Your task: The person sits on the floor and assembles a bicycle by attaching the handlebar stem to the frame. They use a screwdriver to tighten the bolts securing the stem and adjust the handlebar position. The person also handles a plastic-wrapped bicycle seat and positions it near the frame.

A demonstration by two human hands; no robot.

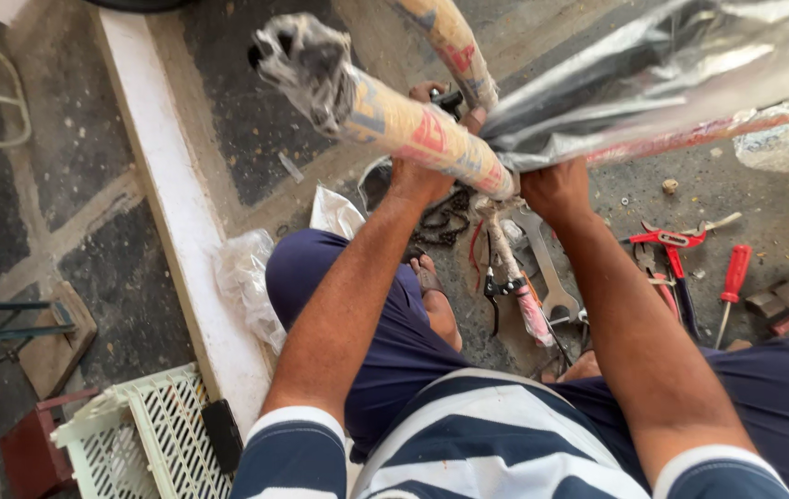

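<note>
Both hands, left hand (418, 180) and right hand (556, 189), grasp a bicycle frame (422, 129). Its tubes wear cream paper wrap printed red and blue. Silvery plastic sheet (662, 74) bunches just right of the grip.

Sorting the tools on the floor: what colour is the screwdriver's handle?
Red. The screwdriver lies right of the person's right hand; the head view shows it.
</note>
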